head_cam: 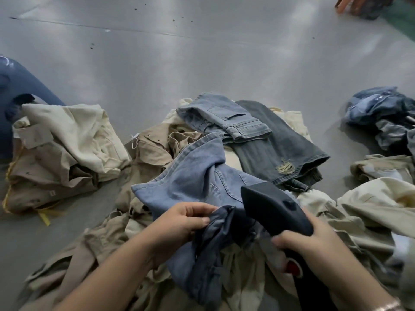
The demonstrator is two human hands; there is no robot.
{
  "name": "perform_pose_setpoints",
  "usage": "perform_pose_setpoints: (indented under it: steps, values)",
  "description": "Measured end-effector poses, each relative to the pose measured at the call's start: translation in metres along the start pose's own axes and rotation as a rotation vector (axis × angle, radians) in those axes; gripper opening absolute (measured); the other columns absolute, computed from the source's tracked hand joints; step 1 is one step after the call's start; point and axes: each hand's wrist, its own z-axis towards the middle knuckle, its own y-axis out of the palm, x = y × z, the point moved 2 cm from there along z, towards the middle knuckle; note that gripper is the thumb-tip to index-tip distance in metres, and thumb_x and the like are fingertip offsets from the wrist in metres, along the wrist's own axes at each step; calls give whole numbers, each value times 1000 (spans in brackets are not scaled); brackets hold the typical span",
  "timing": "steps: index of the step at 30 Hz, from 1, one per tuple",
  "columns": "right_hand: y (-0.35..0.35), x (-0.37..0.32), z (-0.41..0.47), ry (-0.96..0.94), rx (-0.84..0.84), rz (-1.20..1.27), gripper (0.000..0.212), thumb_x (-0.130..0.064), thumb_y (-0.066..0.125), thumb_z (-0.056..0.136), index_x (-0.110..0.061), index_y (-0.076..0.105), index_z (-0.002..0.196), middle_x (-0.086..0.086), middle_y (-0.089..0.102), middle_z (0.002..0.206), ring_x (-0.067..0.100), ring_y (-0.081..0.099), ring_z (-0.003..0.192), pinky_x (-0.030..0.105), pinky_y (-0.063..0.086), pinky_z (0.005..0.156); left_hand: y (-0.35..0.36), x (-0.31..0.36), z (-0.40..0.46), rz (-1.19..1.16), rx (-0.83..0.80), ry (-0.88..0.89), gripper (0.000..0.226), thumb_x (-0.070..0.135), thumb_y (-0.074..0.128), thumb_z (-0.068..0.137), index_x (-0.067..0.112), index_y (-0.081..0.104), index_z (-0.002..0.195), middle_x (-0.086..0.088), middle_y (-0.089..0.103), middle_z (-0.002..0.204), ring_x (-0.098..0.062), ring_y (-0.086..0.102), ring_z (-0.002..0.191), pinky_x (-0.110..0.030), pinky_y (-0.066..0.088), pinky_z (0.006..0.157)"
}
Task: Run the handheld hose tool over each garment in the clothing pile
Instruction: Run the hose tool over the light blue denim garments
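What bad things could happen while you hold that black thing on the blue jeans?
1. The left hand pinches the blue jeans right beside the black handheld tool that the right hand grips, so the fingers might get caught under its head.
2. The jeans are bunched and folded, so some parts may get missed.
3. Beige garments lie tangled underneath and could get dragged along.

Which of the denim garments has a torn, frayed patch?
The dark grey-blue jeans lying beyond the handheld tool; a frayed hole shows near their hem. The lighter blue jeans overlapping them show no tear.
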Motion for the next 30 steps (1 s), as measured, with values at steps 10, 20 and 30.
perform_pose_setpoints:
  steps: [10, 20, 30]
  values:
    - [12, -5, 4, 41, 71, 15, 16, 3, 69, 64, -10, 64, 72, 1, 55, 49, 18, 50, 43, 28, 43, 44, -5, -11, -9, -31, 12, -4, 30, -16, 42, 88, -1, 68, 93, -8, 71, 81, -11, 67, 69, -17, 52, 63]
    - [14, -11, 2, 70, 61, -15, 20, 8, 65, 70, -9, 64, 80, 7, 56, 53, 20, 52, 42, 27, 44, 43, 3, -16, -5, 39, 117, -17, 16, 1, 53, 88, 10, 53, 74, 2, 52, 55, -6, 48, 50, -15, 36, 48]
    - [35, -7, -17, 63, -121, -119, 27, -10, 72, 58, -10, 63, 83, 3, 56, 54, 20, 53, 47, 29, 44, 45, 12, -20, 0, 242, 144, 182, 18, 2, 68, 70, 9, 56, 82, -6, 58, 76, -16, 54, 74, -34, 45, 72]
